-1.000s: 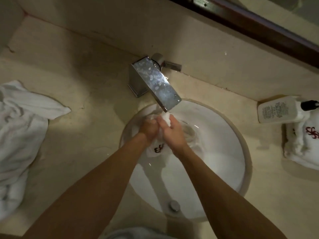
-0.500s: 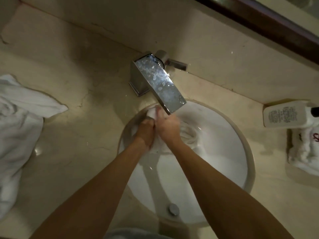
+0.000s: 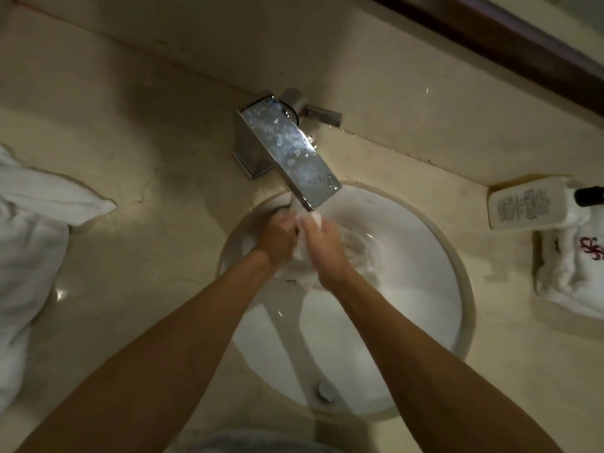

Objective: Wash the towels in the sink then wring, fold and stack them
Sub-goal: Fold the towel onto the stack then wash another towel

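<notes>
Counter: beige stone top (image 3: 130, 256) round a white sink (image 3: 434, 322).
Towel: small white towel (image 3: 302, 253) bunched in our hands under the faucet (image 3: 294, 152), inside the basin.
Hands: our left hand (image 3: 277, 238) and right hand (image 3: 323, 246) both curl round it, pressed together.
Periphery: crumpled towel (image 3: 29, 256) far left; bottle (image 3: 529, 207) and monogrammed towel (image 3: 575, 273) far right.

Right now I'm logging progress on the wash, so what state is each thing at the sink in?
Left hand: grips the small towel.
Right hand: grips the small towel.
Small towel: bunched between both hands, under the spout.
Faucet: wet with droplets; flow not discernible.
Sink: drain stopper visible.
Towel pile: crumpled on the counter.
Monogrammed towel: folded on the counter.
Lotion bottle: lying on its side.
</notes>
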Tool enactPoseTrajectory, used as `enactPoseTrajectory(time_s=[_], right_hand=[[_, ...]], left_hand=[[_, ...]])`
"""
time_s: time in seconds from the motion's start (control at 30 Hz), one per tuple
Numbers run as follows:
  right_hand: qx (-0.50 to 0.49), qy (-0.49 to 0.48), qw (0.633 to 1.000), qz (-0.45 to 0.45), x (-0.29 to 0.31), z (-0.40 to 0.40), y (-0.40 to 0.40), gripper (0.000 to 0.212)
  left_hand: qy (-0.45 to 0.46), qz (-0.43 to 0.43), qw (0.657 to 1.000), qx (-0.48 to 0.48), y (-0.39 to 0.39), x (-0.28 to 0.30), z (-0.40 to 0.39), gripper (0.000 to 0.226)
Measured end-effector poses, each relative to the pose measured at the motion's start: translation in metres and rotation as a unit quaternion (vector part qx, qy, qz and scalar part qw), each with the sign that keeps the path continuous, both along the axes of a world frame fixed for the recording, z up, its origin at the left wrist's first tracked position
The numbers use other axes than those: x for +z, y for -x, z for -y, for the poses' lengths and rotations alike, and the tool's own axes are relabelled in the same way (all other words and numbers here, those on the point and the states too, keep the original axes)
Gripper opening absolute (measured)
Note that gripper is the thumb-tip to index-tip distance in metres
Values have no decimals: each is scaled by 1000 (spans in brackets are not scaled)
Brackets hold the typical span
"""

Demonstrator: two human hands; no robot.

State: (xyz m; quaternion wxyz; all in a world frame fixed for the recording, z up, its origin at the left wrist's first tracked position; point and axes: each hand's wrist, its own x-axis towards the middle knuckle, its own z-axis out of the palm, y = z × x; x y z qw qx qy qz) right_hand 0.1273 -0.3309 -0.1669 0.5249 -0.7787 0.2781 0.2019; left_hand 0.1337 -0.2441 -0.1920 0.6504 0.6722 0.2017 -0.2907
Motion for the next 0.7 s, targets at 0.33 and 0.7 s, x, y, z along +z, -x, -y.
enactPoseTrajectory(time_s=[0.33, 0.7], right_hand=[[-236, -357, 892, -146, -9, 59, 49, 52], [-145, -314, 907, -240, -12, 32, 43, 47]], left_hand=[[80, -74, 978, 179, 41, 1, -13, 27], [364, -276, 867, 198, 43, 29, -25, 53]])
